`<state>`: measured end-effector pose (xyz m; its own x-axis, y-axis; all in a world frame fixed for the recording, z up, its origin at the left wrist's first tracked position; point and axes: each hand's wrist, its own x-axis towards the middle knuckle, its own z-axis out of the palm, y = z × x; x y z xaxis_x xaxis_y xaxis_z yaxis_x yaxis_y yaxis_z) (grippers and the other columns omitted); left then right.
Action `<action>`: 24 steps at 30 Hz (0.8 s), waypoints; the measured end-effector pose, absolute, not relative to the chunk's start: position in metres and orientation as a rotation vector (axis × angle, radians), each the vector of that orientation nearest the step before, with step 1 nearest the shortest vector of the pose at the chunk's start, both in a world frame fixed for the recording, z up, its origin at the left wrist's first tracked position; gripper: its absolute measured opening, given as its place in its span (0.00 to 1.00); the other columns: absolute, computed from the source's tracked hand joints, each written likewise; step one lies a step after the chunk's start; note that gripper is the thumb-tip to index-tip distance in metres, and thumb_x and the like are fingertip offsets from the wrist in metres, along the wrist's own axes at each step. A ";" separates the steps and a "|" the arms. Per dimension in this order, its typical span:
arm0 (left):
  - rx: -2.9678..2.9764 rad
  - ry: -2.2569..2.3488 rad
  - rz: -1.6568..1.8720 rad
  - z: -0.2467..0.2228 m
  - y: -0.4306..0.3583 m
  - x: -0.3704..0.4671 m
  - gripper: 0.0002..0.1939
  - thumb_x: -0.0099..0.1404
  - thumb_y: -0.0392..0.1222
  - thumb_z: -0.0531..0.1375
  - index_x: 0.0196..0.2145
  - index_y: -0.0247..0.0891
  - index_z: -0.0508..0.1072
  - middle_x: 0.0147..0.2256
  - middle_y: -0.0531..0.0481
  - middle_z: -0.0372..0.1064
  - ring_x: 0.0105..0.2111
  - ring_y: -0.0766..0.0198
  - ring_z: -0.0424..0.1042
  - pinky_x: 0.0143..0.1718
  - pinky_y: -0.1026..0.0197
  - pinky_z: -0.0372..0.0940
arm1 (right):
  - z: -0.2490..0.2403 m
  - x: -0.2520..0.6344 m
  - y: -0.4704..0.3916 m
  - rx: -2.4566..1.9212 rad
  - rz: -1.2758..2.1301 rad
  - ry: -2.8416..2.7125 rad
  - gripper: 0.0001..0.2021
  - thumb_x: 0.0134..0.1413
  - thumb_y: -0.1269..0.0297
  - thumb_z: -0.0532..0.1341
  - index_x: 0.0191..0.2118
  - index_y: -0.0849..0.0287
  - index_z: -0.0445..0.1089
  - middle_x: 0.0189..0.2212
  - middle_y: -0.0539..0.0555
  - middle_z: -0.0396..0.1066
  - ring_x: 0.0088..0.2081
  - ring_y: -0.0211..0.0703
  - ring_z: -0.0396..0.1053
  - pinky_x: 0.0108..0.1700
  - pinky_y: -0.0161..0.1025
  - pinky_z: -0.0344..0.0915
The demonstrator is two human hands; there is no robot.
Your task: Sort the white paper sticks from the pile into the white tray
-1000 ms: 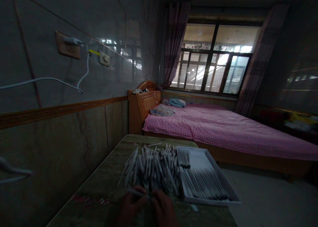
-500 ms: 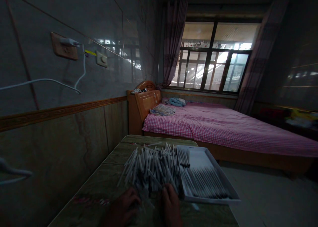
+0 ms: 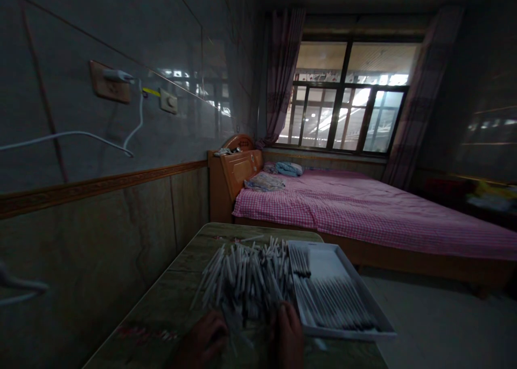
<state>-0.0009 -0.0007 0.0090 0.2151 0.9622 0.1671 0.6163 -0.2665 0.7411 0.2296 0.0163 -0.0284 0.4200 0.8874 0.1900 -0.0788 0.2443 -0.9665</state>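
A heap of thin white sticks (image 3: 250, 274) with dark ends, perhaps pens, lies on the small table (image 3: 169, 293). My left hand (image 3: 207, 334) is at the near left of the heap, fingers curled, beside a blurry clear wisp like plastic film (image 3: 241, 334). What its fingers hold is hidden. At the heap's near right edge, my right hand (image 3: 288, 328) has its fingers pressed together, close to the white box's left wall. Whatever is in that grip is too dark to make out. Inside the shallow white box (image 3: 385, 334), similar sticks (image 3: 335, 301) lie side by side in rows.
A bed (image 3: 363, 207) with a pink checked cover stands beyond the table, its wooden headboard (image 3: 238, 167) by the tiled wall. On the left wall a charger (image 3: 117, 76) with a white cable (image 3: 81, 134) is plugged in. A window (image 3: 347, 94) is at the back.
My right hand has shifted right, from the heap's near edge toward the box. My left hand has barely moved. The whole view has dipped slightly.
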 end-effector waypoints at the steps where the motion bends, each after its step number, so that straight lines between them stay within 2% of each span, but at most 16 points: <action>1: 1.951 1.447 0.896 0.006 0.001 -0.002 0.05 0.61 0.40 0.60 0.30 0.44 0.77 0.36 0.49 0.78 0.39 0.58 0.76 0.44 0.60 0.66 | -0.028 0.231 0.018 -1.114 0.836 -0.881 0.24 0.55 0.37 0.59 0.32 0.56 0.74 0.18 0.46 0.66 0.20 0.39 0.64 0.22 0.34 0.62; 3: 1.925 1.442 0.974 0.001 0.003 -0.005 0.07 0.63 0.45 0.60 0.30 0.45 0.77 0.36 0.49 0.78 0.39 0.57 0.77 0.44 0.59 0.67 | -0.028 0.235 0.021 -1.095 0.912 -0.795 0.26 0.51 0.35 0.61 0.32 0.57 0.74 0.16 0.44 0.64 0.18 0.37 0.61 0.21 0.32 0.60; 6: 1.889 1.467 1.058 -0.003 0.005 -0.005 0.10 0.64 0.51 0.59 0.32 0.47 0.79 0.36 0.49 0.80 0.40 0.55 0.78 0.45 0.58 0.68 | -0.027 0.235 0.024 -1.086 0.908 -0.656 0.27 0.43 0.34 0.66 0.32 0.57 0.74 0.21 0.46 0.70 0.23 0.39 0.66 0.25 0.33 0.66; 8: 1.868 1.494 1.098 -0.004 0.006 -0.002 0.10 0.63 0.51 0.60 0.32 0.47 0.79 0.35 0.50 0.81 0.39 0.55 0.79 0.43 0.58 0.69 | -0.025 0.232 0.024 -1.097 0.840 -0.615 0.26 0.41 0.35 0.67 0.31 0.57 0.74 0.25 0.49 0.73 0.27 0.40 0.69 0.29 0.34 0.68; 12: 1.921 1.493 1.015 0.003 0.011 0.013 0.06 0.61 0.42 0.60 0.31 0.46 0.78 0.34 0.51 0.80 0.38 0.57 0.79 0.43 0.60 0.69 | -0.018 0.229 0.019 -1.071 0.857 -0.711 0.27 0.44 0.32 0.65 0.26 0.55 0.73 0.21 0.48 0.69 0.23 0.40 0.65 0.24 0.34 0.64; 15: 2.040 1.530 0.840 0.018 0.013 0.032 0.10 0.61 0.33 0.58 0.32 0.43 0.78 0.36 0.49 0.79 0.40 0.59 0.78 0.44 0.60 0.67 | -0.011 0.236 0.013 -1.041 0.831 -0.689 0.27 0.42 0.32 0.66 0.26 0.55 0.72 0.20 0.49 0.69 0.23 0.40 0.65 0.23 0.35 0.64; 19: 2.245 1.515 0.589 0.041 0.012 0.065 0.16 0.62 0.27 0.54 0.38 0.40 0.79 0.41 0.46 0.78 0.44 0.59 0.77 0.46 0.60 0.66 | -0.008 0.246 0.007 -0.994 0.930 -0.644 0.26 0.42 0.34 0.68 0.22 0.54 0.67 0.15 0.45 0.61 0.18 0.36 0.58 0.18 0.32 0.57; 24: 2.461 1.540 0.252 0.046 0.014 0.106 0.19 0.60 0.26 0.55 0.43 0.42 0.79 0.50 0.44 0.76 0.53 0.54 0.72 0.53 0.53 0.65 | -0.014 0.243 0.003 -0.959 1.059 -0.593 0.25 0.38 0.35 0.69 0.25 0.54 0.69 0.17 0.45 0.62 0.18 0.36 0.59 0.18 0.33 0.57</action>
